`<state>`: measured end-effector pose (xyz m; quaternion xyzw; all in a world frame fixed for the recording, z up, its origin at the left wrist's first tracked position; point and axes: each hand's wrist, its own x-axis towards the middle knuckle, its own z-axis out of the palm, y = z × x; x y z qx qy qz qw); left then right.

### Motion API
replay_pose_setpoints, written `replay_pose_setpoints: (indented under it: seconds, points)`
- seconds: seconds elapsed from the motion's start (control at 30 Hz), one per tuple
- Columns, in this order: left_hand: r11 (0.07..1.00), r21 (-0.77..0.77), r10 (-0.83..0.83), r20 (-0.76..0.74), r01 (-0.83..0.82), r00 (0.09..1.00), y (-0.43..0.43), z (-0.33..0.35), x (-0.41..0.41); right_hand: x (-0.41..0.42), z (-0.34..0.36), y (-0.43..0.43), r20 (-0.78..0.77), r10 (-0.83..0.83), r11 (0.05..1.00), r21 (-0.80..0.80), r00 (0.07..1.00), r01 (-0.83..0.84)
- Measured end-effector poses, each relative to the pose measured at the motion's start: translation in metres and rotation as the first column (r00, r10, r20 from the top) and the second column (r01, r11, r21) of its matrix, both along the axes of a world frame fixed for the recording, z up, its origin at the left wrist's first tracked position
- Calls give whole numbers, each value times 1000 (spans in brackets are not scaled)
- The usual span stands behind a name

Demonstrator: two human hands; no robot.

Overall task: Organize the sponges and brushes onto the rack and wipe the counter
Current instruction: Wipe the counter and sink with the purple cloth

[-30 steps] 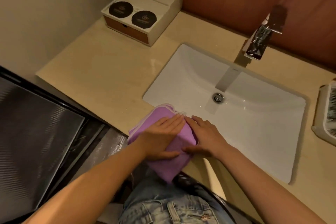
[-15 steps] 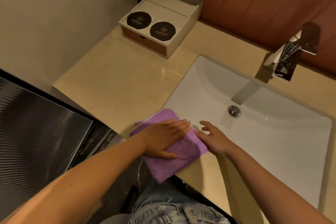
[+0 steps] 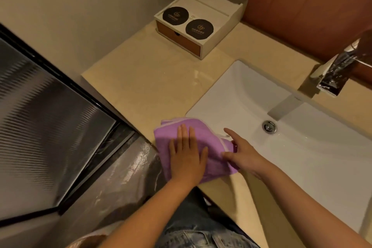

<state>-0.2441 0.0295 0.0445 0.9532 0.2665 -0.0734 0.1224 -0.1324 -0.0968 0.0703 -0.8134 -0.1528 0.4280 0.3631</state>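
Cloth [image 3: 167, 141]: purple, folded, lying on the front edge of the beige counter [image 3: 141, 78], just left of the sink [image 3: 302, 147], one corner hanging past the counter's lip. Left hand [image 3: 188, 157]: flat, palm down, fingers together, pressing the cloth's middle. Right hand [image 3: 244, 152]: fingers spread, resting at the cloth's right edge beside the sink rim; whether it pinches the fabric cannot be told. Box [image 3: 201, 20]: white, brown drawer front, two black round lids on top, at the counter's back corner. Faucet [image 3: 338, 72]: chrome, behind the sink. Drain [image 3: 269, 126]: metal, in the basin.
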Motion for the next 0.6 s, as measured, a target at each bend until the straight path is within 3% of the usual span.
replay_pose_setpoints:
  seconds: [0.2,0.33,0.47,0.6]
  points:
    - [986,10,165,-65,-165,984,-15,2,-6,-9,9,4,245,294,956,-86,924,-281]
    - [974,12,225,-106,-225,969,-10,-3,-17,-12,8,15,379,477,879,-205,793,-431]
    - [941,-8,337,-55,-338,940,11,-1,-19,-20,8,33,519,563,823,-283,643,-492]
    - [936,-77,347,36,-343,937,46,1,-15,-30,10,59,551,562,820,-278,616,-500]
